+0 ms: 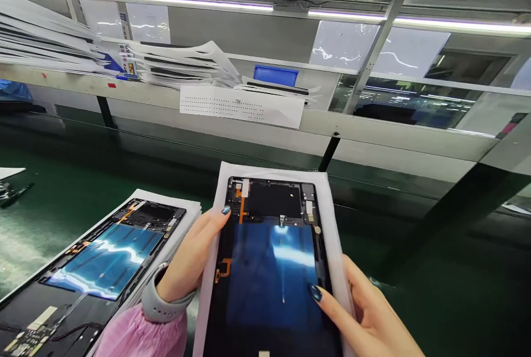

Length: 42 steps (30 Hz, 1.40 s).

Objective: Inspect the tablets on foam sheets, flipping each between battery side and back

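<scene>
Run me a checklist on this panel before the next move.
1. Left hand gripping the panel: ok.
2. Right hand gripping the panel: ok.
3. Panel lying on its white sheet: ok.
4. Orange flex seated: cannot tell, too small.
5. Panel's blue area free of scratches: cannot tell, glare.
6. Second panel flat on its stack: ok.

The left hand (188,254) comes in from the near left, thumb stretched far and upward, its wrist wrapped in a grey cuff (162,303) above a pink sleeve (141,335). The right hand (365,312) sits near right, thumb angled inward, other fingers curled under. Both thumbnails are dark blue. The right wrist seems cut off by the frame.
</scene>
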{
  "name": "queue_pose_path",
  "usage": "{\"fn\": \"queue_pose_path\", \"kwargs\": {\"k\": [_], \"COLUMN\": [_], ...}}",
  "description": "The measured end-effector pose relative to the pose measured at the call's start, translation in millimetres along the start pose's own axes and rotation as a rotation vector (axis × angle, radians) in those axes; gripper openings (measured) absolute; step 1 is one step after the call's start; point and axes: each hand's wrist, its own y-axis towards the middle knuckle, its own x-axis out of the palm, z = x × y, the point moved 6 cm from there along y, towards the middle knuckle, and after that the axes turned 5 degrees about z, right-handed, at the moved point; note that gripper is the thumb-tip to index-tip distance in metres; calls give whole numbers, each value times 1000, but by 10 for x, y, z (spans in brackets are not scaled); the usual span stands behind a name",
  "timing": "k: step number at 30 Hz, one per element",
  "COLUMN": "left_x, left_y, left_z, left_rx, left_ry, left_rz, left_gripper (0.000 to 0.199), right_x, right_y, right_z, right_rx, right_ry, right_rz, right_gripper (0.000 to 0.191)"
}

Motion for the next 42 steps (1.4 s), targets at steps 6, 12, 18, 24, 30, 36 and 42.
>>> {"fn": "queue_pose_path", "kwargs": {"k": [6,12,18,24,30,36,42], "left_x": [131,206,278,238,250,212,91], "left_y": [125,140,168,203,216,190,-152], "left_z": [-23,-498,-823,-852,-853,-500,186], "left_rx": [106,-68,-157,-146,-174,-77,206], "left_ry": [508,1096,1152,1174,1263,1288,732], "left_rz": [-248,-461,-585,-608,-649,-441,-346], "left_gripper": [39,76,81,82,78,71,49], "right_x": [115,342,432,-214,-171,-181,-447], "right_y": [50,-208,-343,-24,98,177,-92], "right_z": [251,762,1049,1371,1689,1715,648], "right_rx": [47,169,187,113,60,45,-109], "right_ry": [-44,23,-27,-508,-555,-456,-289], "right_rz": [-135,-221,-173,304,375,476,617], "right_gripper": [52,45,42,55,48,43,39]}}
